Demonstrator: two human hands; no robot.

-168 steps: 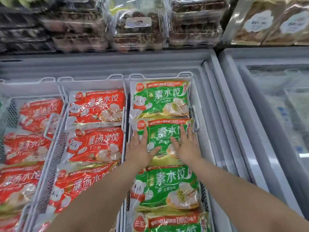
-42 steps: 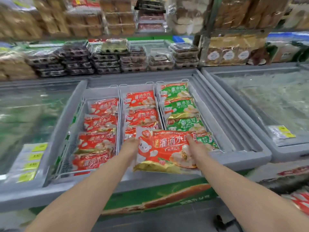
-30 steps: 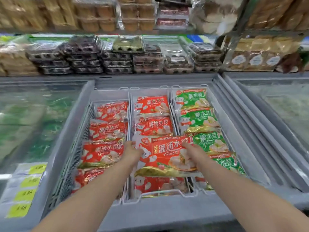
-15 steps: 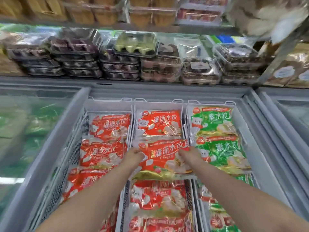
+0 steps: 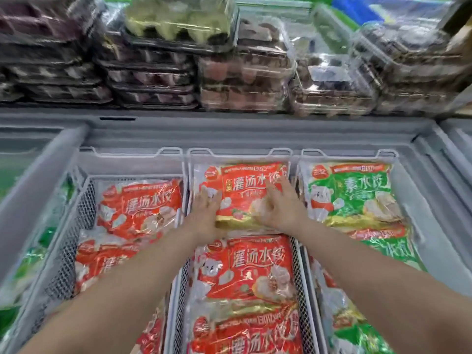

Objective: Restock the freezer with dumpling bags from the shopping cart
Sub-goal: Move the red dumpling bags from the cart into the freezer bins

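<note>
A red dumpling bag (image 5: 242, 190) lies flat at the far end of the middle wire basket (image 5: 238, 153) in the open chest freezer (image 5: 229, 134). My left hand (image 5: 205, 209) presses on its left part with straight fingers. My right hand (image 5: 281, 204) lies flat on its right part, fingers spread. Nearer to me in the same basket lie more red bags (image 5: 245, 269). The left basket (image 5: 84, 190) also holds red bags (image 5: 139, 208). Green dumpling bags (image 5: 350, 192) fill the right basket (image 5: 347, 153). The shopping cart is out of view.
Stacks of clear plastic trays (image 5: 242, 72) with food stand on the ledge behind the freezer. A closed glass lid (image 5: 23, 159) covers the freezer section on the left. Sliding lid rails (image 5: 444, 159) run along the right side.
I carried the red bag forward over the freezer, laid it at the far end of the middle basket, and my hands went from gripping its sides to lying flat on top.
</note>
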